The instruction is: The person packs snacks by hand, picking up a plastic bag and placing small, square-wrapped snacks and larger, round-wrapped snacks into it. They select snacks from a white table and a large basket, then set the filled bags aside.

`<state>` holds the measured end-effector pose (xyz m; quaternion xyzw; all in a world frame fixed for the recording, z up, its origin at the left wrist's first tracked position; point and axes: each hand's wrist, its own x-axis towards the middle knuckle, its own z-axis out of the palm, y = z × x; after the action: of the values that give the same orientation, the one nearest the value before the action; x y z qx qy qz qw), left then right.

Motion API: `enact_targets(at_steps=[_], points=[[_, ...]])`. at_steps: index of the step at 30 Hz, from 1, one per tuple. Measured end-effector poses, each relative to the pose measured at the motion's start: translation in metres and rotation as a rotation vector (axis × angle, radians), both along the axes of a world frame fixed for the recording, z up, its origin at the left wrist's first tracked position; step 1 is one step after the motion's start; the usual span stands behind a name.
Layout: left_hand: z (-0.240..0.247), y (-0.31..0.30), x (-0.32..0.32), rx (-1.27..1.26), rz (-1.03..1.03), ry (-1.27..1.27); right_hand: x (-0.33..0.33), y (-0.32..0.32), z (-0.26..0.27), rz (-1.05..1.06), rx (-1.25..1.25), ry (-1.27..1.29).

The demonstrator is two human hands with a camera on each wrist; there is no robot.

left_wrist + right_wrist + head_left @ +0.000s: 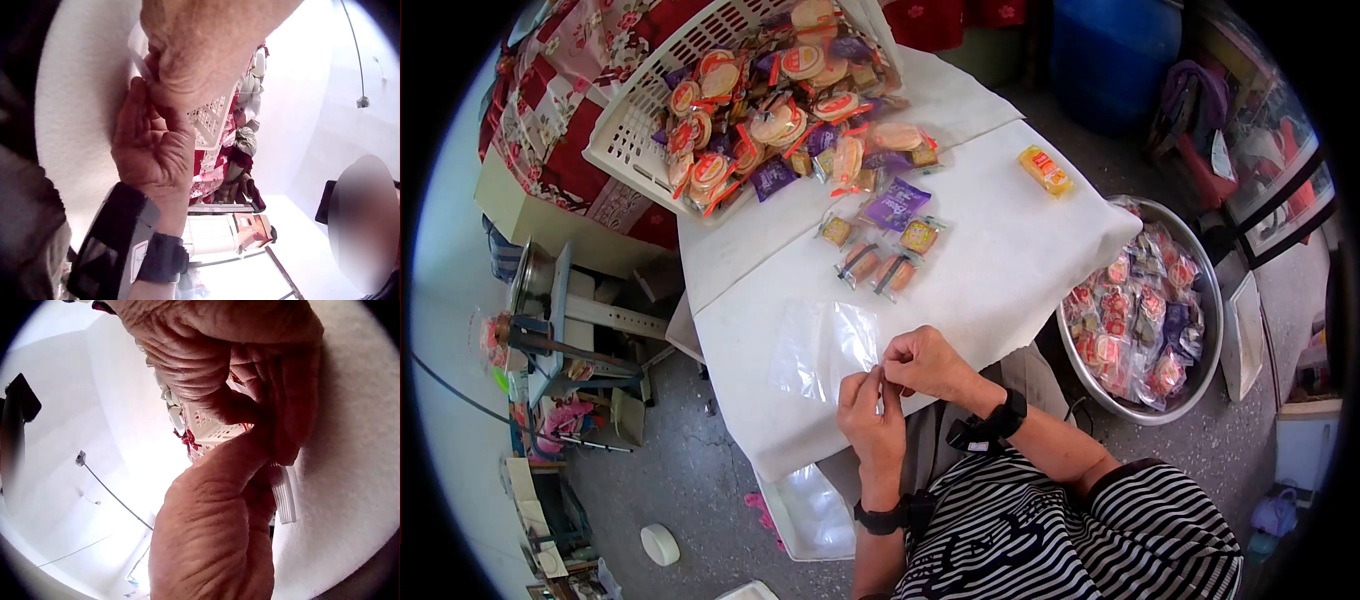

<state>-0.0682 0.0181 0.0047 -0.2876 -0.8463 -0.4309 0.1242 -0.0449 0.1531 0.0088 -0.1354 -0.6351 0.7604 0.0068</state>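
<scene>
In the head view, my left hand (pixel 872 425) and right hand (pixel 930 364) meet at the table's near edge. Both pinch the edge of clear plastic at fingertip height. A thin, layered strip of that plastic (pixel 285 499) sticks out beside the fingers in the right wrist view. Clear plastic bags (pixel 825 350) lie flat on the white cloth just left of the fingertips. Beyond them is a small group of wrapped snacks: a purple packet (pixel 897 205), square yellow biscuits (pixel 919 236) and brown cakes (pixel 893 274).
A white basket (pixel 625 135) tips wrapped round crackers and purple packets onto the table's far side. One yellow packet (pixel 1045 171) lies toward the right. A metal basin (pixel 1213 345) of filled clear bags stands at right. A blue barrel (pixel 1115 60) is behind.
</scene>
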Motion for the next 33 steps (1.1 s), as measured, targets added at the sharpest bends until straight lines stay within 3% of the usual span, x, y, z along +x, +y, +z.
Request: enact_targets(at_steps=[5, 18, 23, 33], points=[[0.006, -0.003, -0.002, 0.127, -0.032, -0.132, 0.001, 0.001, 0.002, 0.022, -0.014, 0.012], [0.017, 0.0, -0.01, -0.019, -0.061, -0.089, 0.005, 0.002, -0.001, 0.046, -0.007, 0.088], [0.015, -0.004, -0.012, 0.147, -0.094, -0.261, 0.005, 0.001, -0.006, 0.041, -0.057, 0.112], [0.007, -0.004, -0.011, 0.112, -0.07, -0.297, 0.001, 0.0, -0.012, 0.034, 0.024, 0.114]])
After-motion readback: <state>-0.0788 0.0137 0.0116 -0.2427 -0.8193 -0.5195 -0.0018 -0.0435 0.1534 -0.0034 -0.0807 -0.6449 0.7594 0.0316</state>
